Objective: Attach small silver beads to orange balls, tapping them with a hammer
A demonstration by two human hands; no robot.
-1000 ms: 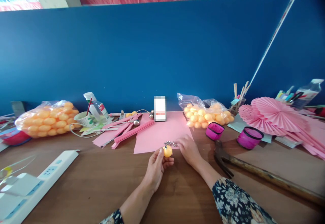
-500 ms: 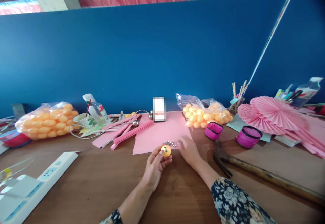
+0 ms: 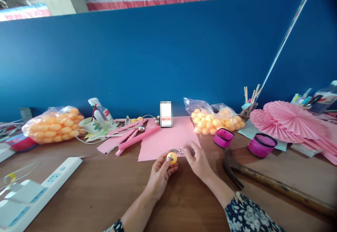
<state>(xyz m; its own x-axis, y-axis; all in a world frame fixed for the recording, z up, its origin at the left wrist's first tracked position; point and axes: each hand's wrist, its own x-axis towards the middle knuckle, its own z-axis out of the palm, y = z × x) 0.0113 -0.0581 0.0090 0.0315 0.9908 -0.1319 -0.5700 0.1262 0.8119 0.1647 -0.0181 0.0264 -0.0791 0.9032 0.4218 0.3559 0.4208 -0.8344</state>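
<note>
The left hand (image 3: 159,171) pinches an orange ball (image 3: 173,158) (thumb on top, fingers beneath). Near it, the right hand (image 3: 198,159) is half-curled; whether it grips anything, I cannot tell. Small silvery pieces (image 3: 177,151) lie on pink paper (image 3: 171,138) just beyond, between the hands.

Pink paper fans (image 3: 289,119) and a hammer (image 3: 276,183) right of the right hand (image 3: 198,161), with bagged orange balls (image 3: 216,123) beyond it, mark a craft workspace.

Orange ball (image 3: 173,158) in left grip (image 3: 161,168), dark-spotted, silvery pieces (image 3: 177,151) clustered just beyond
</note>
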